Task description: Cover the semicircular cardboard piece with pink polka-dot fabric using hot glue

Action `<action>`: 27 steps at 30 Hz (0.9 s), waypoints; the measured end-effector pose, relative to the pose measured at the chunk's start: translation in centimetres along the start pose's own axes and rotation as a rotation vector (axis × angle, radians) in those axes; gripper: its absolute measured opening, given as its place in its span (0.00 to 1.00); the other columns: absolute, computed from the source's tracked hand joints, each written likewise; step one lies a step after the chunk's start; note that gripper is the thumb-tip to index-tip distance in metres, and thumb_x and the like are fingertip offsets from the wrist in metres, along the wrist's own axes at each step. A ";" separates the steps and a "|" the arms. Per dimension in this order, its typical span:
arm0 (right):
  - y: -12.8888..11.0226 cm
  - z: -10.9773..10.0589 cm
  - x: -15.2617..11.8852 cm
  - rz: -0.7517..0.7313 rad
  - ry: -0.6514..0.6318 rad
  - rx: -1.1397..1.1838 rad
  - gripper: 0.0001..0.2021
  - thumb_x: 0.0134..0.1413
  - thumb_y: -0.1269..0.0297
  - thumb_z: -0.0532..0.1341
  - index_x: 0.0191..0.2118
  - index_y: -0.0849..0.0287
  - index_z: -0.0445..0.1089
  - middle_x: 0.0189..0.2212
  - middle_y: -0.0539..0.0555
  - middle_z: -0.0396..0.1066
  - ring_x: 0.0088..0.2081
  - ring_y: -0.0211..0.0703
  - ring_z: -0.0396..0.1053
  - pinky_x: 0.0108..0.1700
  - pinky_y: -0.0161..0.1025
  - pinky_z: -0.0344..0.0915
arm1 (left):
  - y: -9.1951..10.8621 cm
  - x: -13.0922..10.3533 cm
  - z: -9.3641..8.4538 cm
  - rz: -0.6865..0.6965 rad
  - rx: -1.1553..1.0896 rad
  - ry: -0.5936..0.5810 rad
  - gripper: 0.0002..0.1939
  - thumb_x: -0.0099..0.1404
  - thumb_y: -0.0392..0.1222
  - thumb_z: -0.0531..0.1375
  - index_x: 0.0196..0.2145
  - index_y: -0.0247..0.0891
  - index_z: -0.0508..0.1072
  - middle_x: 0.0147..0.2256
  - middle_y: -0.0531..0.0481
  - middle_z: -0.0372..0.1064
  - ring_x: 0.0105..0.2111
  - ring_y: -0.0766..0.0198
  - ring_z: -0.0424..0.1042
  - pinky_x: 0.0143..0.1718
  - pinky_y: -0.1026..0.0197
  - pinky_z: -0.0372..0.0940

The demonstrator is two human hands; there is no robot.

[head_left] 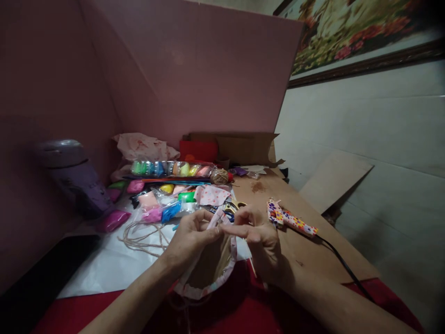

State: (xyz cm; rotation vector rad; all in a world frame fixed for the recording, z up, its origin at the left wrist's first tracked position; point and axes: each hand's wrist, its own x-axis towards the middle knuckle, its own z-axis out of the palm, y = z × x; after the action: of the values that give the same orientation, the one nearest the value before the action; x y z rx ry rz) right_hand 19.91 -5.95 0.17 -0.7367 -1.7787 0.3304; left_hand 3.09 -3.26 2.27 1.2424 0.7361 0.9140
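Note:
My left hand [196,232] grips the upper rim of a curved cardboard piece [207,260] edged with pale pink printed fabric. The piece is tilted, and its bare brown side faces me. From the right, the closed fingers of my right hand [259,239] meet the same rim, with thumb and index fingertip close to the left thumb. A thin pale strand or stick [252,265] shows under my right hand; whether the fingers hold it is unclear. Just beyond both hands lie gold and dark blue scissors [236,205] and a piece of dotted pink fabric [212,195].
A flower-patterned glue gun [290,220] with a black cord lies on cardboard at right. Loose twine [144,236] rests on white paper, left. Behind are bagged colored clay [170,211], a clay tray [174,169] and a twine ball [219,176]. A purple bottle [74,178] stands far left.

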 end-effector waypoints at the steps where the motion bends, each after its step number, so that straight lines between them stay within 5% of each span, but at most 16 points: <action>1: 0.0 0.0 0.1 0.020 0.018 -0.034 0.22 0.61 0.50 0.43 0.49 0.49 0.69 0.32 0.54 0.58 0.37 0.44 0.59 0.39 0.45 0.57 | 0.0 0.0 0.0 -0.002 0.001 0.001 0.12 0.51 0.39 0.64 0.32 0.33 0.68 0.25 0.50 0.70 0.24 0.65 0.69 0.26 0.64 0.60; 4: -0.1 0.2 0.3 0.054 -0.039 -0.168 0.23 0.60 0.49 0.44 0.51 0.52 0.67 0.32 0.54 0.57 0.37 0.46 0.57 0.39 0.45 0.56 | -0.1 0.1 -0.1 0.009 0.002 -0.005 0.11 0.51 0.39 0.64 0.31 0.33 0.68 0.25 0.49 0.71 0.24 0.66 0.69 0.26 0.65 0.59; 7: -0.2 0.2 0.3 0.034 -0.087 -0.096 0.25 0.59 0.47 0.44 0.43 0.51 0.74 0.30 0.53 0.57 0.35 0.44 0.58 0.37 0.43 0.57 | 0.0 0.1 0.0 0.000 -0.037 -0.009 0.12 0.48 0.39 0.65 0.29 0.33 0.68 0.23 0.50 0.71 0.23 0.66 0.69 0.25 0.66 0.60; 11: 0.0 0.0 0.2 0.114 0.152 0.100 0.22 0.60 0.52 0.46 0.32 0.54 0.74 0.30 0.52 0.60 0.33 0.41 0.60 0.35 0.40 0.58 | 0.1 0.1 0.0 -0.011 -0.079 0.069 0.12 0.48 0.38 0.66 0.30 0.34 0.69 0.24 0.50 0.72 0.22 0.66 0.70 0.26 0.65 0.62; 15: 0.2 0.2 0.8 0.375 0.293 0.246 0.10 0.58 0.57 0.53 0.35 0.56 0.67 0.27 0.49 0.63 0.24 0.36 0.58 0.25 0.34 0.56 | 0.2 0.2 -0.2 0.012 -0.125 0.125 0.12 0.48 0.39 0.66 0.30 0.34 0.69 0.24 0.50 0.73 0.22 0.66 0.70 0.25 0.66 0.62; 20: 0.4 0.9 1.2 0.536 0.250 0.382 0.13 0.58 0.53 0.51 0.31 0.57 0.63 0.19 0.45 0.56 0.17 0.31 0.51 0.17 0.30 0.49 | 0.2 0.3 -0.2 0.030 -0.134 0.158 0.14 0.47 0.40 0.67 0.31 0.35 0.69 0.24 0.51 0.73 0.23 0.66 0.71 0.25 0.66 0.63; 27: 0.9 0.6 1.0 0.483 0.204 0.137 0.21 0.56 0.51 0.52 0.19 0.59 0.59 0.14 0.45 0.53 0.17 0.31 0.50 0.19 0.31 0.49 | 0.0 0.3 -0.2 0.010 -0.133 0.176 0.14 0.49 0.41 0.66 0.32 0.35 0.68 0.24 0.50 0.73 0.22 0.66 0.71 0.25 0.65 0.64</action>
State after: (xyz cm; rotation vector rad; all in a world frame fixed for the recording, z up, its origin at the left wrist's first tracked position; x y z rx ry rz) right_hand 19.50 -4.50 0.26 -1.0588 -1.3579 0.6668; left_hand 3.02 -2.89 2.27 1.0587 0.7952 1.0735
